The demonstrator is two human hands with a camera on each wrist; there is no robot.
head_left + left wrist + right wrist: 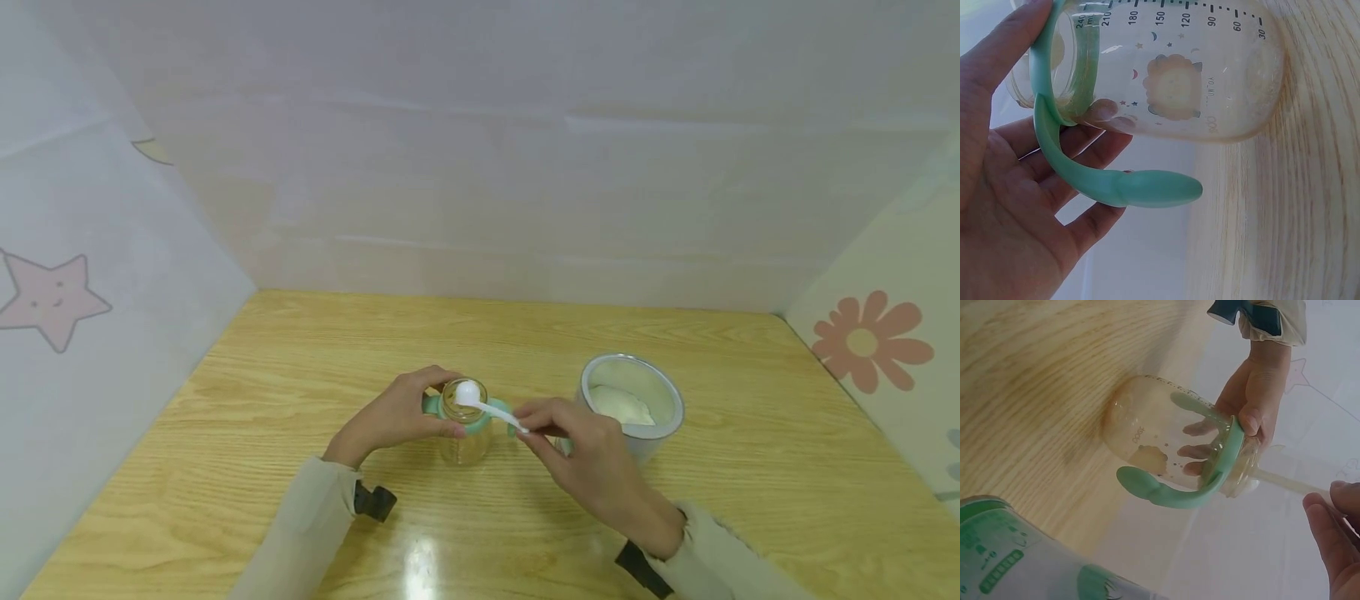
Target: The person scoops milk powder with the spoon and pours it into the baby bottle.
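A clear baby bottle [465, 451] stands uncapped on the table, with a green two-handled collar [1079, 170] round its neck. My left hand [401, 418] grips the bottle at the collar, thumb on the near side and fingers behind. A white measuring scoop [468, 393] lies across the bottle's mouth in the head view, its rounded bowl over the opening. My right hand [588, 446] pinches the end of the scoop's handle [1291, 484] between thumb and fingers. Printed marks and a lion face show on the bottle wall, and the lower part looks see-through.
Right behind my right hand, an open can [670, 427] holds pale powder [621, 405]. Its green and white side shows in the right wrist view. The wooden table [337, 333] is bounded by pale cloth walls [480, 183] at the back and sides.
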